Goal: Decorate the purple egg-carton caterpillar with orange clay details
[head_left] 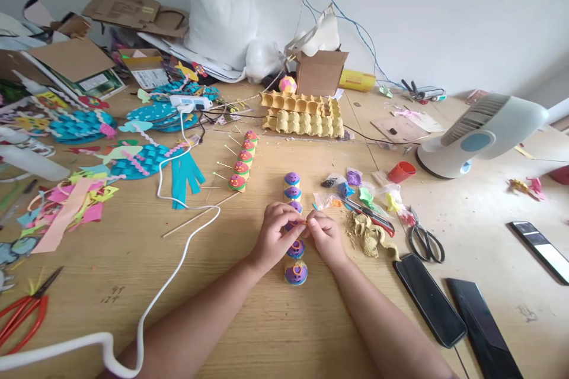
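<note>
My left hand (276, 232) and my right hand (328, 238) meet over a row of purple-topped egg-carton cups. Between their pinched fingertips is a thin orange strip (301, 222), which both hands hold. Three purple cups stand beyond my hands, the farthest purple cup (292, 179) with a small dark face. Nearer to me, the closest purple cup (296, 273) carries an orange curl on top, and so does the purple cup (296, 249) behind it. One cup lies partly hidden under my fingers.
Left of centre stands a row of red-topped cups (241, 168). Coloured clay bags (367, 195), a cutter (368, 213), scissors (425, 240) and phones (429, 299) lie to the right. Egg cartons (306, 123) are behind; a white cable (182, 260) crosses the left side.
</note>
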Demonstrator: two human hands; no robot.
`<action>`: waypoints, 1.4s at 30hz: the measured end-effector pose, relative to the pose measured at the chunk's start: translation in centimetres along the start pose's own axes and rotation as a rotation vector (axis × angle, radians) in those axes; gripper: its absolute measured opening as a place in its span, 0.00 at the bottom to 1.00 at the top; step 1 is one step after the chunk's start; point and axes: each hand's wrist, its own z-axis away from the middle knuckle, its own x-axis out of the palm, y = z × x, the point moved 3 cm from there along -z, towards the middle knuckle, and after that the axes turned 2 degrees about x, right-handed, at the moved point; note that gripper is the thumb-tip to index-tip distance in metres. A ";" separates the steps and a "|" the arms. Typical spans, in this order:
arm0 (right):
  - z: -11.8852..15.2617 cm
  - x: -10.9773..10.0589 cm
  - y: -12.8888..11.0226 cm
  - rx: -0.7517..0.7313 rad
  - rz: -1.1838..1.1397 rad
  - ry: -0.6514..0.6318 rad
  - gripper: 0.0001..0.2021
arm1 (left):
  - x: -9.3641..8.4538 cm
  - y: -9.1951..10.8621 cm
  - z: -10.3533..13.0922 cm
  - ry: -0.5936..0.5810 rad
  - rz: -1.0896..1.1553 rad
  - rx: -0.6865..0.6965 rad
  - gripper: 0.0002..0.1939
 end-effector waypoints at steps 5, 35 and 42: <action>0.0 -0.1 0.1 -0.043 0.027 -0.016 0.30 | 0.0 -0.1 -0.2 0.023 0.020 -0.024 0.05; 0.0 0.2 0.5 -0.010 -0.082 0.074 0.18 | -0.4 -1.4 0.5 0.107 0.125 -0.231 0.14; 0.0 -0.1 0.3 -0.007 -0.025 0.081 0.24 | -0.3 -1.2 0.4 0.051 0.082 -0.182 0.11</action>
